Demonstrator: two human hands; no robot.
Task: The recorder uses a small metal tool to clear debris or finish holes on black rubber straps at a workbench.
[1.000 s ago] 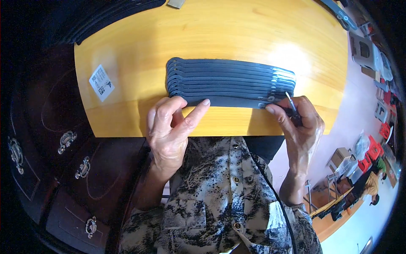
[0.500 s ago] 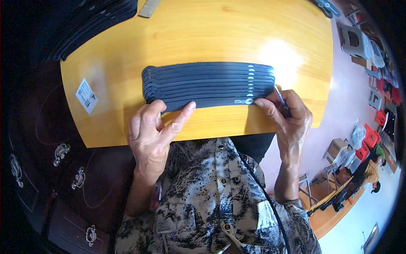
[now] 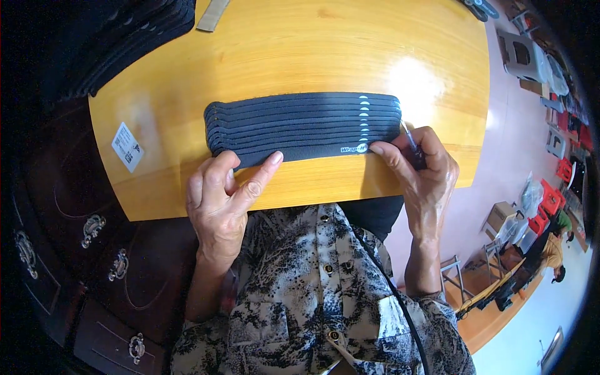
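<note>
A fanned row of black fabric straps (image 3: 294,125) lies on the wooden table in front of me, overlapping so that each long edge shows. Pale half-round marks line up near their right ends. The nearest strap (image 3: 312,152) carries a white printed logo. My left hand (image 3: 222,200) pinches that strap's left end, thumb stretched along its front edge. At the other end, my right hand (image 3: 428,162) rests its thumb by the strap's corner. A slim tool (image 3: 410,139) with a thin shiny shaft and darker handle is held in its curled fingers; its kind is unclear.
More black straps (image 3: 125,44) are piled at the far left. A white label (image 3: 127,147) sticks to the yellow tabletop (image 3: 300,59), with a tan strip (image 3: 212,15) at its far edge. Dark drawers (image 3: 94,281) stand at left. Stools, boxes and people are off to the right.
The row of straps and both hands have shifted slightly left. The hold of each hand looks the same.
</note>
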